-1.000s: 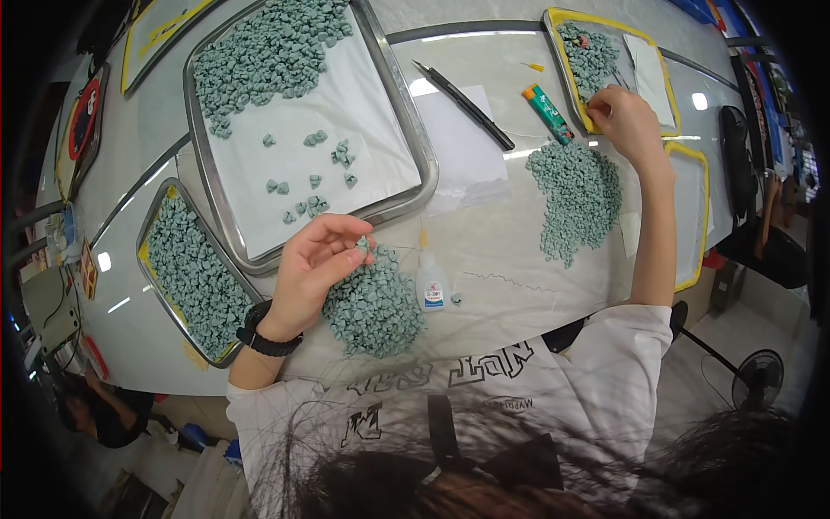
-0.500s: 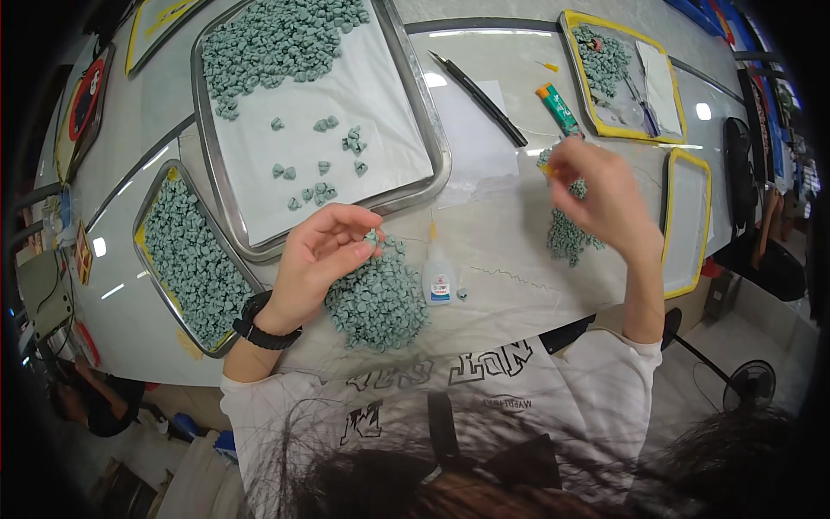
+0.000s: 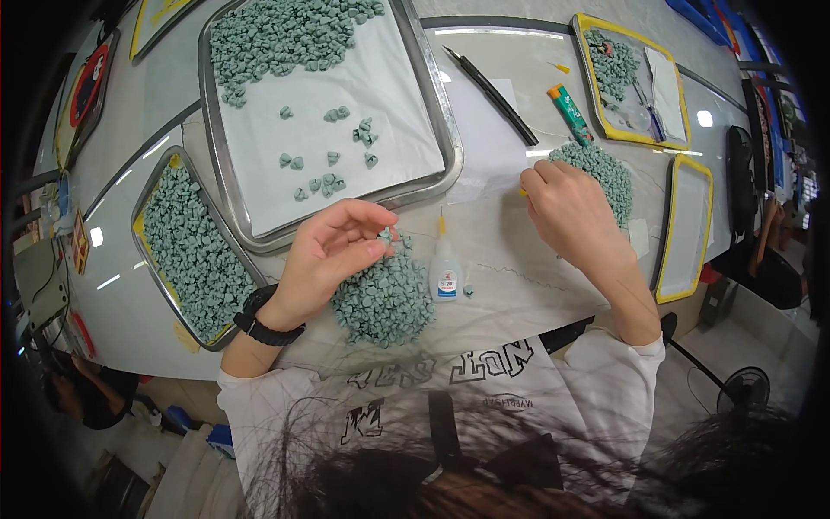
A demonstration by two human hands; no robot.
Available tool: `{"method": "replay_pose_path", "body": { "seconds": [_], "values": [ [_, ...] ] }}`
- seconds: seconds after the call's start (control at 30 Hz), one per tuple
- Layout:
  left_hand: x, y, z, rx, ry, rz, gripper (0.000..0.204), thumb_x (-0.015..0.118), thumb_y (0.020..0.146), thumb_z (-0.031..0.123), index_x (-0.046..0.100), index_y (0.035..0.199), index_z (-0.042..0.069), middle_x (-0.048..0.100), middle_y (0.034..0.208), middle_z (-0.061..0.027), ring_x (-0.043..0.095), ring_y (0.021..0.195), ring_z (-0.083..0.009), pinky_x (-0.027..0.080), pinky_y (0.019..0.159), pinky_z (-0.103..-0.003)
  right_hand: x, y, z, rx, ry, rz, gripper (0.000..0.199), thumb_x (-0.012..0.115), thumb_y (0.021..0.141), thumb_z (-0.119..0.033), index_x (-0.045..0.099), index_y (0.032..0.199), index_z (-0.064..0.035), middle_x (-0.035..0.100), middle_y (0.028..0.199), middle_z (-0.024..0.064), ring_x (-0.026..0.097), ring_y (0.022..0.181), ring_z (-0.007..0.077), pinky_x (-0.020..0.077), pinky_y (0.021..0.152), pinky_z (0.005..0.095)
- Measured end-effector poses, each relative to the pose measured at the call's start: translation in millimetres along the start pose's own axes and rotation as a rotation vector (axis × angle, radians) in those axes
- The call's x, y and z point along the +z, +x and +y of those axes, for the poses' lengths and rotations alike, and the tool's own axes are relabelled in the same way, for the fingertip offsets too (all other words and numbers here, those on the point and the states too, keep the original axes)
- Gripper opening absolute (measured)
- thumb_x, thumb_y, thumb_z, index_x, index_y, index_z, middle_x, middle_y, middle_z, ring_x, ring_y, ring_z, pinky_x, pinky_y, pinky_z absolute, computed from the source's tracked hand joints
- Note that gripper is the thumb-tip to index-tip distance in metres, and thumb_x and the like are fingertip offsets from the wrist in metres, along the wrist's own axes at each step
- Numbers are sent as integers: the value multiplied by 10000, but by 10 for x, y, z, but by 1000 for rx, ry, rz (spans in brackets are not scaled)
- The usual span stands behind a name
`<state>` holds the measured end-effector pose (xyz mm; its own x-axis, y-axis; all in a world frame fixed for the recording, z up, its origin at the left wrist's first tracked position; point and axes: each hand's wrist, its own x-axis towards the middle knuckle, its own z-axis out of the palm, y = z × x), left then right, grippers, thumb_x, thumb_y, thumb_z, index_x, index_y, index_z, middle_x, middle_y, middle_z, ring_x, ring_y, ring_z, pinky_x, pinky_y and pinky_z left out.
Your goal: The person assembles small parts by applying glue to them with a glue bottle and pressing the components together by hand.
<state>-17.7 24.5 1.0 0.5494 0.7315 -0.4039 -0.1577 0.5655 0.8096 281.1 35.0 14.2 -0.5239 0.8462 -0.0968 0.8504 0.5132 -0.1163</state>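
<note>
My left hand has its thumb and fingertips closed on a small grey-green piece, just above a heaped pile of like pieces. A small yellow-ended thing shows at the pinched fingertips of my right hand; its rest is hidden. Behind that hand lies a second pile of grey-green pieces, partly covered by it. Between my hands a white glue bottle with a yellow nozzle lies on the table, beside one loose green piece.
A large metal tray holds many green pieces on white paper. At left is a filled smaller tray. Tweezers, a green tube and a yellow-rimmed tool tray lie farther off. An empty-looking yellow-rimmed tray sits right.
My right hand has moved left and toward me, turning downward, baring more of the right pile. My left hand still holds its piece near the same spot. The view has shifted slightly.
</note>
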Motion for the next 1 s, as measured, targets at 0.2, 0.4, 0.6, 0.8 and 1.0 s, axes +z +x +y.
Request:
{"method": "replay_pose_path", "body": {
  "seconds": [0.2,0.4,0.6,0.8,1.0],
  "values": [
    [-6,0,-13,7,-7,-13,264,581,870,16,540,1129,-14,600,1042,-67,565,951,-104,462,865,-250,99,-32,45,-7,-2,-1,114,635,672,-9,544,739,-27,546,716,91,591,691,249,495,592,356],
    [2,-6,-18,12,-8,-4,268,584,867,13,541,1130,-16,602,1039,-71,565,933,-105,461,855,-251,9,-96,147,-13,87,108,124,676,711,-50,567,770,-48,549,717,71,571,683,242,472,592,349],
    [5,-5,-26,-9,-24,-6,265,584,867,18,542,1126,-16,603,1042,-78,577,928,-118,468,858,-265,77,-73,203,-29,40,57,124,677,704,-40,565,757,-49,548,705,73,566,685,250,469,607,344],
    [47,1,-25,8,15,46,248,578,855,57,544,1096,12,605,984,-68,587,859,-133,452,764,-248,16,-111,227,-38,106,134,124,681,692,-40,565,737,-50,544,676,77,564,679,253,463,605,345],
    [28,12,-30,4,13,38,249,579,855,61,545,1097,13,606,984,-69,587,859,-134,451,764,-248,66,-102,229,-43,56,87,115,684,689,-42,570,707,-50,547,658,77,560,640,257,456,585,354]
  ]
}}
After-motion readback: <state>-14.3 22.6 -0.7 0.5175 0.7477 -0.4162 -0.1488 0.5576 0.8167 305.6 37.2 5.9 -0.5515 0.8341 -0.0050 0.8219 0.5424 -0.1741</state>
